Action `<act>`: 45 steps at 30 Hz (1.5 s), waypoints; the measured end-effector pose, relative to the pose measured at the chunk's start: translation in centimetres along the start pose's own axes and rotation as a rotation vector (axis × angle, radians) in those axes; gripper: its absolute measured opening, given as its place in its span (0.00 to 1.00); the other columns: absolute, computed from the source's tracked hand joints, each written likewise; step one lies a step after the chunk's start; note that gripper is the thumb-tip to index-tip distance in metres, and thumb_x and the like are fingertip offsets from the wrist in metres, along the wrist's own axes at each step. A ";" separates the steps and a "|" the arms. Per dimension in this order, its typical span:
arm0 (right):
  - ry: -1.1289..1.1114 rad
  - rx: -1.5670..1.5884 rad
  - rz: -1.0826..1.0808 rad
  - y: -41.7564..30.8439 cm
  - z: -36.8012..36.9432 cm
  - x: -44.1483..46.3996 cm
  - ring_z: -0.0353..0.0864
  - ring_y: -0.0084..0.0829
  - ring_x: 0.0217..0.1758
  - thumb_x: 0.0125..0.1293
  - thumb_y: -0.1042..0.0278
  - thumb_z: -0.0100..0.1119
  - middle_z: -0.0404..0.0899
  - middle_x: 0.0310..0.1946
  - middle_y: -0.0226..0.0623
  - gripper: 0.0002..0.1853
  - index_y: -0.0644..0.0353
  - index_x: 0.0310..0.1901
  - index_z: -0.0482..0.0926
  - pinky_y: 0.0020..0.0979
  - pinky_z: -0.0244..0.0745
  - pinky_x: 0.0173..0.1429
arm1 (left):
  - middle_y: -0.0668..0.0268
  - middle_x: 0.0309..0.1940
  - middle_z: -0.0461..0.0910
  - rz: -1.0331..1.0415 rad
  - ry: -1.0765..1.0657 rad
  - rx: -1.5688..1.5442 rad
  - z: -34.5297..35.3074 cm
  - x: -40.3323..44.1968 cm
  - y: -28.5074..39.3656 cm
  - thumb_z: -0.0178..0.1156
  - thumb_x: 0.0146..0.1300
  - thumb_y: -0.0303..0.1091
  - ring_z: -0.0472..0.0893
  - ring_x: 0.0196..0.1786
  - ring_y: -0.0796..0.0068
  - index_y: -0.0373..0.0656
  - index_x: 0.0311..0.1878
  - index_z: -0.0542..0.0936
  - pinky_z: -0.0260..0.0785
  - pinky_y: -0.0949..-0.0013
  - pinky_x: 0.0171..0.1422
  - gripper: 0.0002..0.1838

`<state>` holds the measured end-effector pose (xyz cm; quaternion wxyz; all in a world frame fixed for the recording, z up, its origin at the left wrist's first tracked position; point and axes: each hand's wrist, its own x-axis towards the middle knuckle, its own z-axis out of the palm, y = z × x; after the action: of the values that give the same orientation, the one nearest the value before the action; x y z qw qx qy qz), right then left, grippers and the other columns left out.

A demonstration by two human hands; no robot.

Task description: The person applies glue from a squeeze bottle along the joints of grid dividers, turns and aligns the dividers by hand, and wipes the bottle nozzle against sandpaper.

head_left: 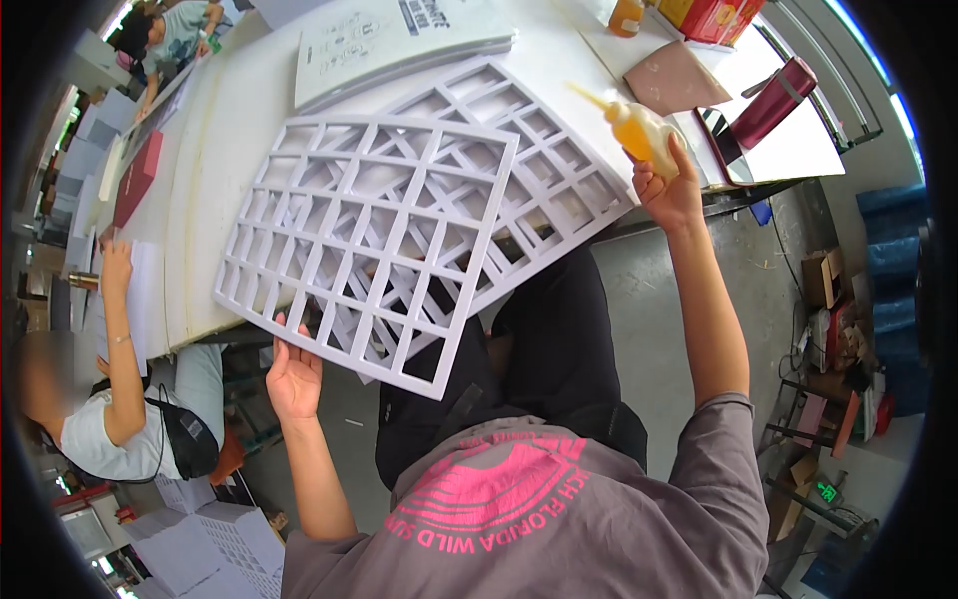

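My left hand grips the near edge of a white grid frame, its fingers reaching under and through the openings. That frame lies tilted over more white grid frames, fanned out at different angles and overhanging the table edge above my lap. My right hand is wrapped around a squeeze bottle of yellowish liquid, held up to the right of the frames. The bottle's thin nozzle points up and to the left, apart from the frames.
A stack of printed white sheets lies behind the frames. To the right are a maroon flask, a pinkish-brown flat piece and a red box. A co-worker sits at the left beside a red box-like piece; another person works farther back.
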<state>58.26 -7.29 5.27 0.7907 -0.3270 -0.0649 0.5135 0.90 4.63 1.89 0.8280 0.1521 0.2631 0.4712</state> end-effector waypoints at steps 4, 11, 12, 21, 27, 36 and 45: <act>-0.048 0.161 -0.096 -1.0 -4.2 3.7 0.76 0.26 0.32 0.62 0.50 0.59 0.74 0.48 0.51 0.29 0.62 0.58 0.67 0.22 0.76 0.38 | 0.62 0.50 0.77 0.037 -0.018 0.046 1.8 -0.1 0.9 0.48 0.69 0.31 0.75 0.56 0.65 0.48 0.61 0.70 0.73 0.61 0.55 0.18; -0.255 0.323 -0.197 0.0 -5.7 3.4 0.75 0.27 0.35 0.64 0.46 0.55 0.75 0.47 0.46 0.29 0.61 0.58 0.68 0.30 0.73 0.44 | 0.60 0.62 0.67 0.125 -0.375 -0.246 6.8 0.6 0.4 0.49 0.67 0.28 0.74 0.57 0.67 0.49 0.57 0.73 0.72 0.64 0.50 0.15; -0.264 0.334 -0.215 0.1 -5.4 3.2 0.76 0.27 0.35 0.64 0.46 0.54 0.75 0.47 0.46 0.29 0.61 0.58 0.68 0.31 0.73 0.44 | 0.59 0.64 0.66 0.191 -0.342 -0.203 7.6 1.9 0.3 0.48 0.68 0.28 0.73 0.59 0.68 0.49 0.56 0.73 0.71 0.66 0.49 0.15; -0.068 0.307 -0.287 0.2 -5.4 3.7 0.77 0.27 0.36 0.61 0.48 0.59 0.77 0.42 0.38 0.24 0.57 0.52 0.71 0.34 0.74 0.44 | 0.62 0.44 0.76 0.072 0.055 0.150 16.0 22.0 -6.7 0.50 0.67 0.26 0.77 0.49 0.69 0.44 0.47 0.73 0.71 0.70 0.42 0.07; 0.013 0.264 -0.261 -0.1 -4.7 3.7 0.75 0.26 0.35 0.59 0.48 0.62 0.76 0.38 0.32 0.22 0.54 0.48 0.72 0.34 0.72 0.44 | 0.51 0.48 0.74 0.116 0.041 0.183 19.9 32.5 -7.1 0.48 0.65 0.21 0.76 0.53 0.58 0.31 0.51 0.67 0.75 0.62 0.56 0.12; -0.050 0.224 -0.252 0.4 -4.8 3.2 0.73 0.26 0.35 0.62 0.44 0.58 0.76 0.40 0.33 0.23 0.53 0.50 0.72 0.32 0.70 0.45 | 0.57 0.57 0.69 -0.324 -0.426 0.959 25.4 22.3 -17.2 0.54 0.66 0.37 0.73 0.56 0.65 0.42 0.66 0.60 0.69 0.63 0.55 0.27; -0.355 -0.787 0.027 2.2 5.9 -6.2 0.75 0.29 0.45 0.67 0.39 0.45 0.74 0.47 0.38 0.32 0.64 0.56 0.69 0.30 0.73 0.47 | 0.59 0.66 0.60 0.054 -0.916 0.862 28.7 12.0 -22.7 0.73 0.49 0.43 0.63 0.67 0.66 0.42 0.70 0.52 0.57 0.61 0.69 0.50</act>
<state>51.04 -9.37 10.03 0.5754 -0.5109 -0.3867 0.5082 38.38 3.32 10.41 0.7086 0.6654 0.0440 0.2306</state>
